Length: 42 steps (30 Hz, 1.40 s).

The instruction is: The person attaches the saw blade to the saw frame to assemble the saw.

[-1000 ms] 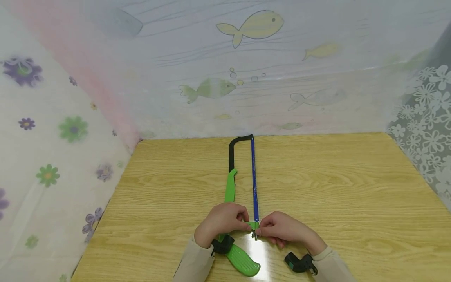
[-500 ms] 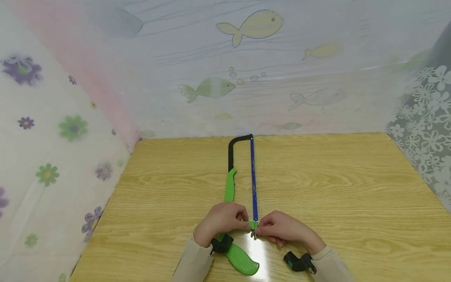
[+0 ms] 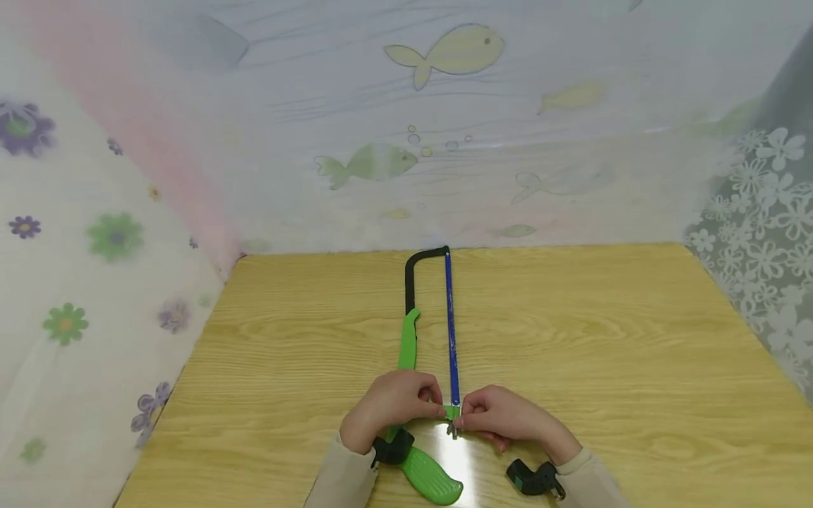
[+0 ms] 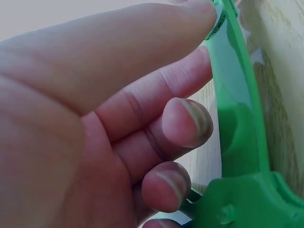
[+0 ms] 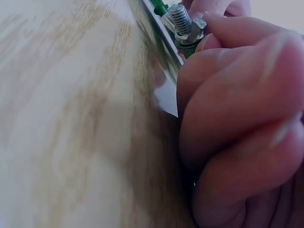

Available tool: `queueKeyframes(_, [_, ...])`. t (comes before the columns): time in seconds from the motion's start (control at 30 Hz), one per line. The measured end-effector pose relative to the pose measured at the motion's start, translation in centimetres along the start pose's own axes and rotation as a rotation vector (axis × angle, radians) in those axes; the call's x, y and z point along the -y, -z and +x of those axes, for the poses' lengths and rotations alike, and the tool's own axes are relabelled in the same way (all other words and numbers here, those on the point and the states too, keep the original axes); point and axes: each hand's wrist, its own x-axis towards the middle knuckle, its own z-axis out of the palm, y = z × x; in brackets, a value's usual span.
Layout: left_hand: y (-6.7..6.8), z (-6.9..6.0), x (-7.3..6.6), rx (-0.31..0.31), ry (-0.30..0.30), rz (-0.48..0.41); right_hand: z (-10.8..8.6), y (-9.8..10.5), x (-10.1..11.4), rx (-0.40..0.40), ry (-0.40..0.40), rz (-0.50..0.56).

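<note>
A hacksaw lies flat, with a black front frame (image 3: pixel 409 282), a green handle (image 3: pixel 433 478) nearest the body and a blue blade (image 3: pixel 452 331) along its right side. My left hand (image 3: pixel 396 402) pinches the green crosspiece (image 3: pixel 449 411) near the blade's lower end; in the left wrist view the thumb presses the green frame (image 4: pixel 235 95), other fingers curled beside it. My right hand (image 3: pixel 511 415) has thumb and finger on the metal wing nut (image 3: pixel 452 428). In the right wrist view the threaded bolt (image 5: pixel 179 18) sticks out past the wing nut (image 5: pixel 195 29), beside the fingertips.
The wooden table (image 3: pixel 571 317) reaches back to a wall covering (image 3: pixel 305 212) with printed fish. Flower-patterned sheets hang at the left (image 3: pixel 114 303) and right. Black camera mounts (image 3: pixel 533 478) are strapped at both wrists.
The head view has shifted slightly, so everything sits a little lower and to the left in it. Both hands keep their places on the hacksaw.
</note>
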Motion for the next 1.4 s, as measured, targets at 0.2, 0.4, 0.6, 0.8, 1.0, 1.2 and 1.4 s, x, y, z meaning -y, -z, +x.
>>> queueKeyframes(0.2, [0.1,0.3,-0.1,-0.004,0.003,0.021,0.1,0.2,-0.1,0.000,0.006,0.017])
queueKeyframes(0.4, [0.2,0.4,-0.2,-0.015,0.008,0.034,0.1,0.4,-0.3,0.008,0.016,0.019])
queueKeyframes(0.6, [0.2,0.5,-0.1,-0.028,0.012,0.035,0.2,0.5,-0.3,0.014,0.022,0.032])
queueKeyframes(0.8, [0.0,0.7,0.0,-0.020,0.015,0.008,0.0,0.7,-0.3,0.028,0.019,0.036])
queueKeyframes(1.0, [-0.2,0.6,-0.2,-0.030,0.012,0.013,-0.1,0.7,-0.4,0.032,0.019,0.050])
queueKeyframes(1.2, [-0.1,0.8,-0.4,-0.045,0.017,0.022,-0.3,1.4,-0.5,0.031,0.030,0.146])
queueKeyframes(1.4, [-0.1,0.9,-0.3,-0.072,0.034,0.012,-0.6,2.3,-0.2,0.017,0.093,0.198])
